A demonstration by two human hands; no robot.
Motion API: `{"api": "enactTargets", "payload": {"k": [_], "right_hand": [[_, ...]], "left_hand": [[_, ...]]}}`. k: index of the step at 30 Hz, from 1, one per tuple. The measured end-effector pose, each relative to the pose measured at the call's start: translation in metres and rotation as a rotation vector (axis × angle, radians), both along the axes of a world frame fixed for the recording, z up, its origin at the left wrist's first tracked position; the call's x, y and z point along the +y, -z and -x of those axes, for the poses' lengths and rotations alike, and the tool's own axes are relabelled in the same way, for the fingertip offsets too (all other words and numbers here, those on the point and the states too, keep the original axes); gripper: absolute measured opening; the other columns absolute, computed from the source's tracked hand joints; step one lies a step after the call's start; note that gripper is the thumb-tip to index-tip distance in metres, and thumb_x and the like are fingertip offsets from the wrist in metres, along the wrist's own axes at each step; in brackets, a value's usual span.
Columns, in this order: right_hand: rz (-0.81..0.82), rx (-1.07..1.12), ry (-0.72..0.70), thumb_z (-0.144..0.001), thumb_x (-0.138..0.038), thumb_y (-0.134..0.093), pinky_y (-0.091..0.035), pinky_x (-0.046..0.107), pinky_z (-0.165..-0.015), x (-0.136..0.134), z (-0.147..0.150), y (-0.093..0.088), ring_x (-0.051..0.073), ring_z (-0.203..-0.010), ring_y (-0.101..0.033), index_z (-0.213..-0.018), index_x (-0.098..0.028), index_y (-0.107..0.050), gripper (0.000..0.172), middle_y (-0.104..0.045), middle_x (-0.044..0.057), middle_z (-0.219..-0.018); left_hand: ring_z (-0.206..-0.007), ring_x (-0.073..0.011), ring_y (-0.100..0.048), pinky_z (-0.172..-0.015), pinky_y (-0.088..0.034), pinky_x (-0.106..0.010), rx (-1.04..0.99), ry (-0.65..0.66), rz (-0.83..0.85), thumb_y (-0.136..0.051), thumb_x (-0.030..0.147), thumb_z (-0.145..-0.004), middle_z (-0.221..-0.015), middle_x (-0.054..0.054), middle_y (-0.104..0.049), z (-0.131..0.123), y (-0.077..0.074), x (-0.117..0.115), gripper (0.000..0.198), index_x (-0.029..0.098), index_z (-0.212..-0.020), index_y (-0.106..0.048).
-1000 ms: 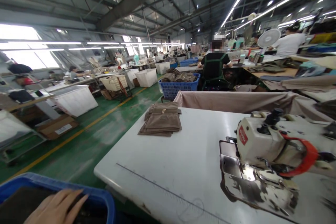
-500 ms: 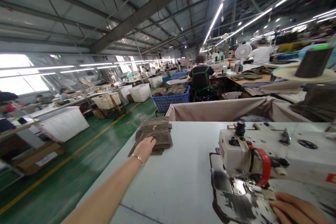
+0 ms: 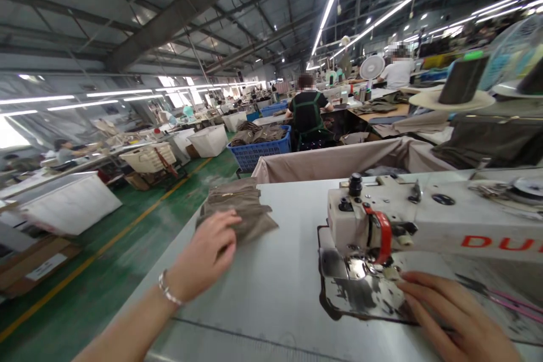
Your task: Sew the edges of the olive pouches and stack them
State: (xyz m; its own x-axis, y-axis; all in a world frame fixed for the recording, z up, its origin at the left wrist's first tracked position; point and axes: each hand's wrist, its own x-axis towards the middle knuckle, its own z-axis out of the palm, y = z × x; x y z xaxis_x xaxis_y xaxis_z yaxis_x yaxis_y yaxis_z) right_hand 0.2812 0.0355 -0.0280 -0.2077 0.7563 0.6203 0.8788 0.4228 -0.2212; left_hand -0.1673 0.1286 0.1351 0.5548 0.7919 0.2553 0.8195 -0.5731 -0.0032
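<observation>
My left hand point(image 3: 206, 254) lies on the near edge of a small stack of olive-brown fabric pieces point(image 3: 237, 206) on the white sewing table point(image 3: 271, 288). Its fingers curl over the fabric's edge and the top piece looks lifted. A bracelet sits on that wrist. My right hand point(image 3: 456, 317) rests with fingers stretched out on the table beside the metal bed plate point(image 3: 352, 288) of the sewing machine point(image 3: 407, 220). It holds nothing that I can see.
Beige cloth point(image 3: 339, 161) hangs along the table's far edge. A blue basket of fabric point(image 3: 261, 144) and white bins point(image 3: 210, 138) stand on the green floor to the left. People sit at sewing stations behind. Thread cones point(image 3: 460, 82) stand at the right.
My left hand has pulled back toward me with the edge of the fabric stack, which has shifted and rumpled. My right hand has moved further into view by the machine's plate. The camera has turned right.
</observation>
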Motion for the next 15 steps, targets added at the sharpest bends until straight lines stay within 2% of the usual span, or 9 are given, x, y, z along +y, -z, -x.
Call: {"api": "enactTargets", "payload": {"k": [1, 3, 5, 7, 10, 12, 15], "right_hand": [[0.002, 0.013, -0.022, -0.088, -0.038, -0.053, -0.052, 0.039, -0.091, -0.003, 0.014, -0.010, 0.025, -0.108, -0.059, -0.112, -0.026, -0.064, 0.029, -0.062, 0.007, -0.118], [0.048, 0.003, -0.107, -0.088, -0.030, -0.054, -0.053, 0.035, -0.091, -0.008, 0.048, -0.027, 0.022, -0.106, -0.061, -0.112, -0.026, -0.064, 0.026, -0.064, 0.006, -0.113], [0.135, -0.020, -0.209, -0.087, -0.025, -0.056, -0.055, 0.033, -0.087, -0.012, 0.088, -0.037, 0.021, -0.103, -0.063, -0.112, -0.024, -0.063, 0.026, -0.066, 0.006, -0.113], [0.148, -0.033, -0.264, -0.080, -0.027, -0.063, -0.057, 0.039, -0.084, -0.016, 0.126, -0.036, 0.026, -0.100, -0.065, -0.113, -0.021, -0.062, 0.034, -0.066, 0.009, -0.113], [0.115, 0.037, -0.237, -0.078, -0.030, -0.067, -0.055, 0.043, -0.088, -0.024, 0.165, -0.019, 0.030, -0.109, -0.060, -0.111, -0.020, -0.061, 0.035, -0.063, 0.011, -0.119], [0.058, 0.068, -0.286, -0.079, -0.028, -0.068, -0.054, 0.041, -0.090, -0.030, 0.177, -0.003, 0.029, -0.108, -0.061, -0.104, -0.021, -0.061, 0.027, -0.065, 0.008, -0.114], [0.059, 0.075, -0.467, -0.081, -0.020, -0.067, -0.052, 0.032, -0.089, -0.038, 0.174, 0.010, 0.021, -0.097, -0.064, -0.095, -0.025, -0.061, 0.016, -0.069, 0.000, -0.101]], "left_hand": [[-0.136, -0.0258, -0.031, -0.114, -0.025, -0.047, -0.004, 0.047, 0.121, -0.047, 0.022, -0.090, -0.138, -0.005, -0.047, -0.008, 0.013, -0.020, 0.014, 0.021, -0.084, -0.060], [-0.132, -0.0250, -0.039, -0.110, -0.033, -0.045, -0.047, 0.071, 0.303, -0.050, 0.025, -0.091, -0.137, -0.006, -0.050, -0.022, 0.045, -0.048, 0.011, 0.022, -0.095, -0.060], [-0.121, -0.0239, -0.050, -0.105, -0.039, -0.043, -0.134, -0.006, 0.335, -0.051, 0.024, -0.092, -0.126, -0.007, -0.058, -0.033, 0.073, -0.058, 0.015, 0.023, -0.104, -0.059], [-0.113, -0.0231, -0.054, -0.102, -0.042, -0.042, -0.197, -0.097, 0.290, -0.048, 0.024, -0.094, -0.119, -0.008, -0.061, -0.045, 0.090, -0.052, 0.021, 0.022, -0.113, -0.057], [-0.122, -0.0242, -0.046, -0.107, -0.034, -0.043, -0.215, -0.113, 0.242, -0.053, 0.027, -0.092, -0.129, -0.008, -0.054, -0.067, 0.097, -0.029, 0.031, 0.022, -0.123, -0.053], [-0.123, -0.0275, -0.044, -0.106, -0.033, -0.045, -0.217, -0.109, 0.240, -0.062, 0.030, -0.087, -0.130, -0.009, -0.052, -0.083, 0.098, -0.014, 0.040, 0.022, -0.125, -0.054], [-0.106, -0.0297, -0.052, -0.095, -0.040, -0.045, -0.237, -0.136, 0.262, -0.069, 0.028, -0.078, -0.107, -0.010, -0.060, -0.098, 0.096, 0.000, 0.032, 0.017, -0.107, -0.064]]}}
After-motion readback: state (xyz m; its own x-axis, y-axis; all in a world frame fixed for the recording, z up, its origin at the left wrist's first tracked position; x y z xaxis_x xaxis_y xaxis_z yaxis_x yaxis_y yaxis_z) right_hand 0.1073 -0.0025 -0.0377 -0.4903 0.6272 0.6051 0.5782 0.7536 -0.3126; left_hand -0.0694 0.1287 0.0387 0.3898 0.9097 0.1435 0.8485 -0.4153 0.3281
